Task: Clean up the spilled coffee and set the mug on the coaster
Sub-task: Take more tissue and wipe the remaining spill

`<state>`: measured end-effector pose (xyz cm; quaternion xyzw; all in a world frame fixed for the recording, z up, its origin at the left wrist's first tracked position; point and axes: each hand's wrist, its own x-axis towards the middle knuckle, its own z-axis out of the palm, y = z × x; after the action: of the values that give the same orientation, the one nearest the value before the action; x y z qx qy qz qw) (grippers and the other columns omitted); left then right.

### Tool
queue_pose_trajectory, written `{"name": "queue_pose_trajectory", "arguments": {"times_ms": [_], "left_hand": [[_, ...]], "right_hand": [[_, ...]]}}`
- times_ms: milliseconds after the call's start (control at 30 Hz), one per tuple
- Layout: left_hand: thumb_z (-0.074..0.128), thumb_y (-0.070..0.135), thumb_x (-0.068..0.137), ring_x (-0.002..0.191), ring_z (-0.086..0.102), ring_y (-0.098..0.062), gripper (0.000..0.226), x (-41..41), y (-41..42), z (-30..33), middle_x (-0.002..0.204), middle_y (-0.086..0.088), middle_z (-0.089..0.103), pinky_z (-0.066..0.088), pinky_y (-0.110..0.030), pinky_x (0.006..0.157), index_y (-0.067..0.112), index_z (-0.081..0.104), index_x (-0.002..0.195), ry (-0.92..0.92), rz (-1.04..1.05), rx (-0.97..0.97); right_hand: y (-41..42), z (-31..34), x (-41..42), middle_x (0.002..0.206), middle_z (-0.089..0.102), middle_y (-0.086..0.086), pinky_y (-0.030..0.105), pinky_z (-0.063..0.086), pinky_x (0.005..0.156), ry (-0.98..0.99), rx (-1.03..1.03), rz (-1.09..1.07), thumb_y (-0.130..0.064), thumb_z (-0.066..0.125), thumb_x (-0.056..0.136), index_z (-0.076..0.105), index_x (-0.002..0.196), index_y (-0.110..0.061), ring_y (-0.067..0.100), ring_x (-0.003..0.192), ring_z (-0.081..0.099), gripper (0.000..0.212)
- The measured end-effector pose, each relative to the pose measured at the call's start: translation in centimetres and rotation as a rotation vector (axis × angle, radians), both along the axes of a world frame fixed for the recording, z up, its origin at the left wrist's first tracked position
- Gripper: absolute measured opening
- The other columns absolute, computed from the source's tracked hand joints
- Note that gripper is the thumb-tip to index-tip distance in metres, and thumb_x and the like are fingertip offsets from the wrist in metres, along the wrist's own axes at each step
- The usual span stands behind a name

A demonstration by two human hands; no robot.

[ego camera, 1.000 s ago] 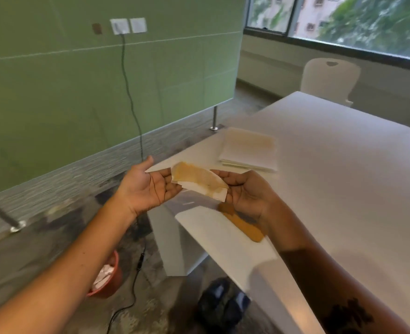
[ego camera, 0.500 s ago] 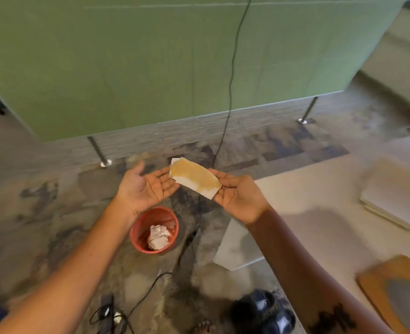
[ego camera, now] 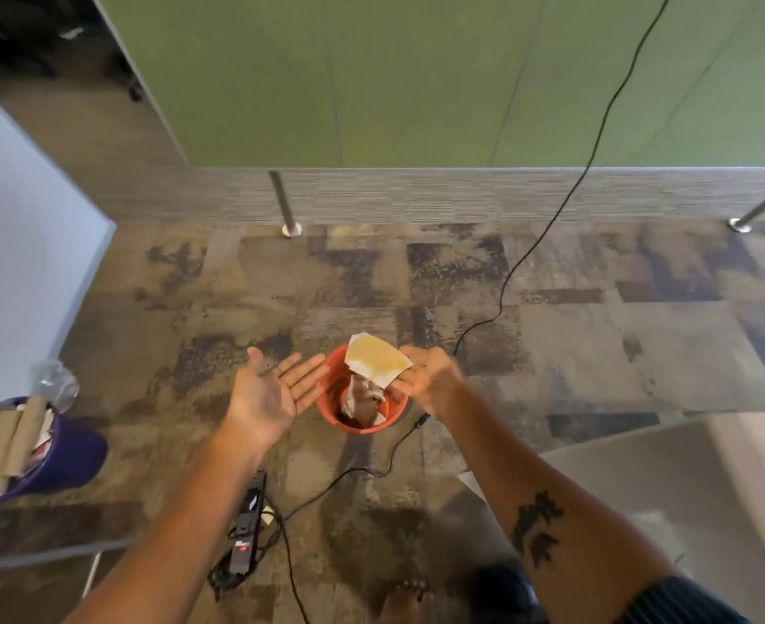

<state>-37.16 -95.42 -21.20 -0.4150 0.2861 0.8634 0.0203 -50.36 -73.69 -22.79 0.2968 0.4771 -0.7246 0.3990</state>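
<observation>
Coffee-stained paper napkin (ego camera: pixel 377 364), flat, at right hand (ego camera: pixel 425 376), above round red bin (ego camera: pixel 326 405)

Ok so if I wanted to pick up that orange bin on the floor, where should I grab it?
Probably by the rim of the orange bin, on its near-left side, coming down from above. It stands upright and open-topped, and that arc is bare. The right hand holds the stained napkin over the far side; crumpled tissues fill the middle.

Bin mouth: red bin (ego camera: pixel 357 409) partly filled with crumpled tissues (ego camera: pixel 362 398), room above.
Floor at 6 o'clock: power strip (ego camera: pixel 246 529), black cable (ego camera: pixel 547 227).
</observation>
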Motion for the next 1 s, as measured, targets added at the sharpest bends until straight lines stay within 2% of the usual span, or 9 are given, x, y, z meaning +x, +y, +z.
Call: {"name": "queue_pose_trajectory", "arguments": {"times_ms": [67,167,267,333,567,700,800,900,1000], "left_hand": [[0.021,0.07,0.102,0.124,0.066,-0.036,0.081,1.0,-0.4,-1.2,0.133,-0.022,0.069,0.052,-0.05,0.097,0.008,0.046,0.147,-0.025,0.01,-0.02],[0.021,0.068,0.104,0.128,0.064,-0.034,0.078,2.1,-0.4,-2.1,0.135,-0.019,0.069,0.046,-0.051,0.11,0.009,0.049,0.146,-0.036,-0.006,-0.057],[0.021,0.066,0.105,0.128,0.063,-0.033,0.075,2.4,0.1,-1.9,0.134,-0.017,0.07,0.038,-0.053,0.118,0.01,0.052,0.144,-0.049,-0.044,-0.121],[0.021,0.065,0.105,0.126,0.064,-0.033,0.074,2.2,0.7,-1.6,0.134,-0.017,0.069,0.038,-0.053,0.117,0.009,0.053,0.143,-0.049,-0.068,-0.156],[0.022,0.065,0.105,0.124,0.066,-0.03,0.074,-1.2,4.9,2.0,0.129,-0.012,0.073,0.044,-0.05,0.112,0.01,0.057,0.139,0.004,-0.21,-0.35],[0.027,0.063,0.105,0.118,0.069,-0.027,0.069,-4.3,9.5,5.5,0.121,-0.01,0.077,0.052,-0.039,0.093,0.011,0.064,0.13,0.102,-0.3,-0.475],[0.035,0.068,0.096,0.117,0.07,-0.025,0.071,-6.6,13.6,8.4,0.126,-0.011,0.075,0.048,-0.044,0.102,0.013,0.066,0.128,0.211,-0.384,-0.545],[0.04,0.071,0.089,0.118,0.071,-0.024,0.076,-8.4,17.7,11.4,0.125,-0.005,0.076,0.045,-0.05,0.109,0.013,0.067,0.131,0.334,-0.474,-0.673],[0.044,0.067,0.092,0.12,0.07,-0.026,0.067,-9.8,21.6,14.4,0.126,-0.003,0.075,0.046,-0.053,0.109,0.016,0.068,0.129,0.446,-0.511,-0.78]], "right_hand": [[-0.5,-2.3,0.6,0.13,0.064,0.02,0.051,0.052,0.107,-0.008,0.115,0.043,-0.013,0.03,0.114,0.053,0.137,0.003,0.037,0.126,0.063,0.036],[0.6,-4.0,2.4,0.099,0.063,0.011,0.049,0.05,0.105,-0.006,0.276,0.157,-0.015,0.049,0.11,0.062,0.095,-0.005,0.025,0.1,0.062,0.022],[2.9,-4.7,4.4,0.128,0.065,0.018,0.05,0.04,0.12,-0.023,0.391,0.218,-0.014,0.053,0.11,0.066,0.117,-0.004,0.029,0.132,0.056,0.018],[4.5,-4.6,5.3,0.143,0.06,0.021,0.049,0.042,0.119,-0.04,0.435,0.191,-0.01,0.051,0.11,0.064,0.121,-0.005,0.033,0.138,0.056,0.018],[8.6,0.3,5.6,0.11,0.071,0.012,0.046,0.056,0.104,0.182,0.491,0.121,-0.012,0.057,0.106,0.07,0.094,-0.015,0.026,0.109,0.069,0.018],[10.2,5.5,5.3,0.111,0.074,0.018,0.033,0.054,0.082,0.386,0.373,0.015,-0.003,0.063,0.098,0.071,0.115,-0.005,0.023,0.094,0.068,0.018],[11.5,9.2,5.3,0.104,0.068,0.024,0.019,0.045,0.066,0.612,0.419,0.022,0.008,0.064,0.084,0.061,0.127,0.008,0.01,0.075,0.064,0.044],[13.2,12.5,5.4,0.124,0.07,0.03,0.009,0.05,0.081,0.861,0.628,0.027,0.014,0.058,0.1,0.066,0.125,0.013,-0.006,0.085,0.07,0.026],[16.0,16.9,5.6,0.131,0.073,0.015,0.03,0.055,0.103,1.006,0.741,0.043,-0.003,0.059,0.102,0.067,0.135,-0.003,0.024,0.116,0.072,0.034]]}}
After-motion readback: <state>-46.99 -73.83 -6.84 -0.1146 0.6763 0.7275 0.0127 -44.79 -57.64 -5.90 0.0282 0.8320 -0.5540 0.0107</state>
